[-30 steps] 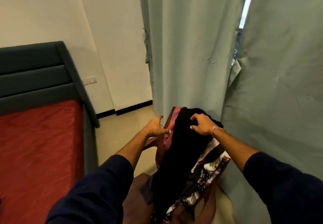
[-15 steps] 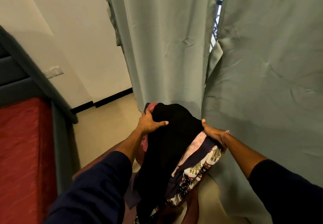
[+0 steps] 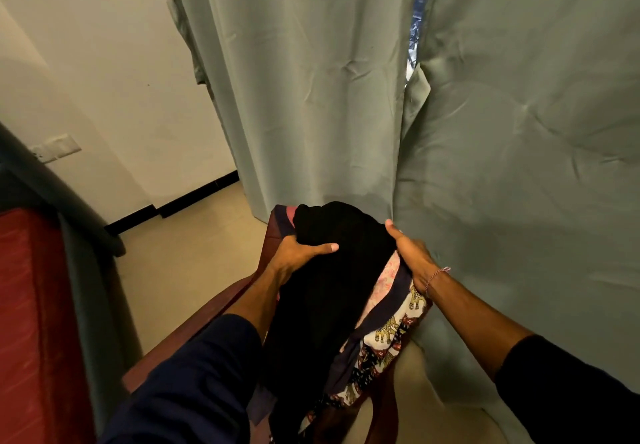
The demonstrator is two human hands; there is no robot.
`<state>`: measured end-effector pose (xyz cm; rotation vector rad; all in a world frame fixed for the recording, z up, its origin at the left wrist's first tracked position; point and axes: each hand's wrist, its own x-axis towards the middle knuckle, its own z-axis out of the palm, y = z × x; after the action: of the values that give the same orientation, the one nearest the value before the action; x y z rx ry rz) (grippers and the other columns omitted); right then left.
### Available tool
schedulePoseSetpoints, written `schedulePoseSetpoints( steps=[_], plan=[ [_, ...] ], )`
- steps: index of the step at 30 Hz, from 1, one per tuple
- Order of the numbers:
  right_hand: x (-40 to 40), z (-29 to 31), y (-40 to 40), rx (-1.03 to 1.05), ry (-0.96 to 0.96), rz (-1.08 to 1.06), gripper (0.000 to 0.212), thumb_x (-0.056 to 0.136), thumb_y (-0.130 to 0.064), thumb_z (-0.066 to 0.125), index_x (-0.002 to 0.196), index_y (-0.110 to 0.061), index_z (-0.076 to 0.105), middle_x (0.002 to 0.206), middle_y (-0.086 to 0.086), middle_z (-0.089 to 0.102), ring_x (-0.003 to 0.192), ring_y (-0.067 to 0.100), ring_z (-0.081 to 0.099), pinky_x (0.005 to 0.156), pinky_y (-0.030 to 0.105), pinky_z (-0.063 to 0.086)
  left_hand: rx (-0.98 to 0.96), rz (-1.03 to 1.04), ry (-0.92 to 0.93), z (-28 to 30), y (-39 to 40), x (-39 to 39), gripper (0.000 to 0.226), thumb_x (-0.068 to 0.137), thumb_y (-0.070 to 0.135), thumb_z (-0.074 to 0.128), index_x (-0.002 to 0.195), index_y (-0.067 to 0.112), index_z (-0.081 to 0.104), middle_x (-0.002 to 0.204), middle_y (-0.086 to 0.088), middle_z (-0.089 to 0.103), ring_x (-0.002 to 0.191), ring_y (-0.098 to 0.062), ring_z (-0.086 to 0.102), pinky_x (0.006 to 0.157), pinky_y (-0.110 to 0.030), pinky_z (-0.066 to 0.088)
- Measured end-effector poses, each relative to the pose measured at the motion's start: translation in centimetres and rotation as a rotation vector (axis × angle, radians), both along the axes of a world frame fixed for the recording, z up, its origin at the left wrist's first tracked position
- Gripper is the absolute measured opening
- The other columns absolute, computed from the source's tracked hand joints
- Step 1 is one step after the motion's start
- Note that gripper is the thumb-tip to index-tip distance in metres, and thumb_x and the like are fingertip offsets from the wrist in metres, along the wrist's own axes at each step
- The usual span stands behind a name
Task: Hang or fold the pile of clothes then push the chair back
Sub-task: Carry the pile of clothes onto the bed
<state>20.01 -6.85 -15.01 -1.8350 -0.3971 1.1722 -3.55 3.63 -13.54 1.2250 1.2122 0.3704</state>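
A pile of clothes [image 3: 332,291] is draped over the back of a dark reddish-brown chair [image 3: 194,332] that stands close to the pale grey-green curtains [image 3: 311,97]. On top of the pile lies a black garment [image 3: 322,305], which covers most of it and hangs down the near side; beneath it, on the right, show a pale pink patterned cloth [image 3: 388,281], a dark navy band and a white printed fabric with yellow animal figures [image 3: 391,332]. The left hand [image 3: 298,256] grips the left side of the pile near its top, the thumb lying across the black garment and the fingers curled out of sight behind the cloth. The right hand [image 3: 410,256] presses against the right side of the pile with the thumb up along the black garment; its fingers are hidden behind the fabric, so whether they curl round it cannot be told. A thin bracelet [image 3: 438,275] sits on the right wrist, and both arms wear dark navy sleeves [image 3: 194,384]. To the left stands a bed with a red mattress [image 3: 31,322] and a dark grey-green padded headboard [image 3: 52,184], against a cream wall [image 3: 104,62] that carries a white switch plate [image 3: 55,147]. The floor is of beige tile [image 3: 187,263], with a black skirting strip along the foot of the wall.
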Motion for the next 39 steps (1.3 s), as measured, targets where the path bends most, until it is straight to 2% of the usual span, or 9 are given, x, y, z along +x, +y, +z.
schedulePoseSetpoints(
  steps=[5,10,13,16,18,22,26,35,39],
  plan=[
    [-2.9,1.9,0.4,0.149,-0.108,-0.029,0.060,0.057,-0.077,0.075,0.097,-0.032,0.072,0.103,-0.004,0.075,0.098,0.019,0.071,0.095,0.044,0.056,-0.013,0.043,-0.078,0.1,-0.6,0.2,0.100,0.057,0.038,0.095,0.140,0.011,0.047,0.135,-0.008,0.058,0.125,-0.029,0.056,0.107,-0.048,0.047],
    [-3.9,1.3,0.1,0.207,-0.216,-0.081,0.086,0.048,-0.089,0.069,0.113,-0.034,0.070,0.108,-0.005,0.073,0.104,0.020,0.069,0.096,0.048,0.056,-0.052,0.018,-0.177,0.0,-1.2,0.2,0.113,0.044,0.045,0.098,0.141,0.019,0.045,0.135,-0.004,0.057,0.127,-0.027,0.053,0.109,-0.052,0.044],
    [-5.4,2.9,-0.3,0.267,-0.220,-0.129,0.073,0.074,-0.064,0.075,0.134,-0.024,0.061,0.123,0.000,0.068,0.116,0.021,0.062,0.101,0.042,0.051,-0.039,0.039,-0.204,0.5,-1.5,-0.2,0.122,0.037,0.051,0.098,0.142,0.020,0.045,0.132,-0.004,0.059,0.123,-0.026,0.057,0.106,-0.051,0.047],
    [-6.5,4.2,0.2,0.354,-0.183,-0.153,0.063,0.086,-0.041,0.075,0.141,-0.019,0.055,0.129,0.002,0.065,0.120,0.019,0.060,0.102,0.037,0.050,-0.045,0.085,-0.247,2.7,-2.1,-0.6,0.093,0.055,0.038,0.096,0.133,0.018,0.051,0.125,-0.002,0.062,0.119,-0.023,0.058,0.107,-0.048,0.047],
    [-7.4,5.4,0.5,0.391,-0.156,-0.170,0.068,0.083,-0.044,0.078,0.143,-0.020,0.053,0.132,0.001,0.064,0.122,0.020,0.059,0.105,0.041,0.049,-0.034,0.124,-0.259,4.1,-2.1,-1.0,0.077,0.063,0.029,0.093,0.127,0.021,0.051,0.123,-0.001,0.062,0.117,-0.022,0.058,0.106,-0.046,0.047],
    [-8.9,7.5,1.1,0.439,-0.135,-0.197,0.072,0.081,-0.049,0.079,0.141,-0.019,0.054,0.131,0.001,0.064,0.122,0.020,0.059,0.105,0.041,0.049,0.020,0.177,-0.287,6.9,-1.9,-1.9,0.094,0.055,0.035,0.097,0.136,0.020,0.052,0.125,-0.005,0.065,0.112,-0.023,0.065,0.096,-0.042,0.056],
    [-10.1,9.8,1.6,0.526,-0.118,-0.198,0.071,0.075,-0.054,0.080,0.135,-0.020,0.060,0.126,-0.003,0.067,0.118,0.015,0.062,0.104,0.040,0.051,0.042,0.198,-0.338,10.4,-2.4,-3.0,0.049,0.077,0.023,0.083,0.121,0.015,0.062,0.113,-0.006,0.071,0.104,-0.021,0.067,0.085,-0.033,0.055],
    [-14.2,16.3,2.6,0.751,0.104,-0.075,0.085,0.055,-0.061,0.090,0.127,-0.024,0.064,0.119,-0.003,0.072,0.112,0.014,0.067,0.099,0.042,0.055,-0.105,0.285,-0.452,18.2,-4.7,-7.6,0.043,0.081,0.042,0.075,0.110,0.010,0.071,0.101,-0.012,0.077,0.105,-0.031,0.067,0.087,-0.042,0.053],
    [-17.3,19.2,2.6,0.809,0.142,0.077,0.087,0.059,-0.063,0.089,0.133,-0.025,0.060,0.124,-0.004,0.069,0.116,0.014,0.065,0.101,0.041,0.054,-0.089,0.347,-0.549,20.2,-6.2,-11.1,0.057,0.076,0.045,0.074,0.118,0.007,0.068,0.112,-0.016,0.073,0.109,-0.033,0.067,0.091,-0.045,0.053]
  ],
)
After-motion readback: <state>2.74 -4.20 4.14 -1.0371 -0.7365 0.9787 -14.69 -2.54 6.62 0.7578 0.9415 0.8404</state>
